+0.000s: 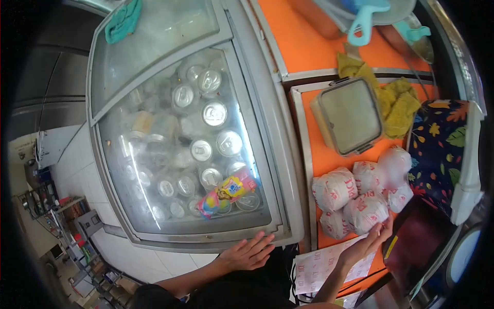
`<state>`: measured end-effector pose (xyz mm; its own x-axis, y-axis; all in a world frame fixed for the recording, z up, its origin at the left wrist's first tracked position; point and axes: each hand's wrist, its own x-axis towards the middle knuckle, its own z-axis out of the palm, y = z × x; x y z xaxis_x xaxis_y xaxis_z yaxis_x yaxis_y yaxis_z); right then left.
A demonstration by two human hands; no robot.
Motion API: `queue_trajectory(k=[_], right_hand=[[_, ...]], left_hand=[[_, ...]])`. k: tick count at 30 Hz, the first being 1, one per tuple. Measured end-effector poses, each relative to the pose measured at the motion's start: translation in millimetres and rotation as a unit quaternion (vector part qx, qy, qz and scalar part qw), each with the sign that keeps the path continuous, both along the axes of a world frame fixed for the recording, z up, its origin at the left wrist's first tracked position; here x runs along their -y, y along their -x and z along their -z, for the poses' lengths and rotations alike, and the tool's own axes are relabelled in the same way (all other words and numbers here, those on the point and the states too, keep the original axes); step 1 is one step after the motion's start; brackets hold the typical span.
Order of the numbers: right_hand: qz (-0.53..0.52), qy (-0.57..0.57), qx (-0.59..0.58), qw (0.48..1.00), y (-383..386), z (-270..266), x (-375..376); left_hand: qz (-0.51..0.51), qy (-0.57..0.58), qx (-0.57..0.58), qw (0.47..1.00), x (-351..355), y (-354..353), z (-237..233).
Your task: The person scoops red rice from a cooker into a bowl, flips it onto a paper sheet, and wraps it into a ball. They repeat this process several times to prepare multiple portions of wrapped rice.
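My left hand (248, 252) lies on the grey front rim of a glass-topped freezer (288, 206), its fingers stretched out and nothing in them. At the right, the fingers of my right hand (366, 244) close on the near edge of a round bundle wrapped in white paper with red print (366, 212). Several similar bundles, including a wrapped bundle (334, 189), sit against it in a cluster on the orange counter (304, 110). Under my right wrist are flat sheets of printed wrapping paper (316, 265). What the wrappers contain is hidden.
Cans show through the freezer glass, with a colourful packet (228, 193) near its front. Behind the bundles stand a lidded clear container (350, 117) and a yellow cloth (399, 108). A dark leaf-patterned cloth (437, 149) borders the right side. A teal cloth (123, 21) lies at the freezer's far end.
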<state>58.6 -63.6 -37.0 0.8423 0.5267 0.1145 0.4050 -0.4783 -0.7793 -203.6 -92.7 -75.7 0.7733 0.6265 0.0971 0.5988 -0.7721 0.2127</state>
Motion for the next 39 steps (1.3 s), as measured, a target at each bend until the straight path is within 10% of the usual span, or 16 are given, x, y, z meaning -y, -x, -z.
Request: queue_trajectory(k=[10,14,19,26,31,35,37,39], right_hand=[[-0.084,0.040,0.142,0.985,-19.3,-131.6,121.1],[0.057,0.152,0.194,0.967,-30.6,-109.5,238.2],[0.289,0.354,0.193,0.868,-43.2,-58.6,344.6],[0.276,0.464,-0.087,0.837,-30.4,-11.7,418.4],[0.267,0.293,-0.091,0.914,-30.5,-44.0,433.6],[0.248,-0.169,0.073,0.951,-40.6,-115.1,364.4],[0.112,-0.182,0.097,0.972,-39.6,-150.1,324.7],[-0.031,-0.226,0.057,0.972,-39.6,-171.4,283.3]], left_hand=[[-0.056,0.135,0.211,0.967,-18.7,-32.5,-34.4],[0.227,0.272,0.259,0.898,-15.6,-98.0,-62.7],[0.495,0.264,0.047,0.826,22.8,-191.0,-39.6],[0.530,0.162,-0.070,0.829,38.1,-230.1,-9.5],[0.469,0.363,-0.015,0.805,54.4,-240.3,-14.1],[0.243,0.816,0.100,0.515,101.2,-239.5,-94.7],[0.240,0.872,0.138,0.402,109.9,-243.6,-159.2],[0.240,0.845,0.180,0.442,93.9,-243.5,-156.6]])
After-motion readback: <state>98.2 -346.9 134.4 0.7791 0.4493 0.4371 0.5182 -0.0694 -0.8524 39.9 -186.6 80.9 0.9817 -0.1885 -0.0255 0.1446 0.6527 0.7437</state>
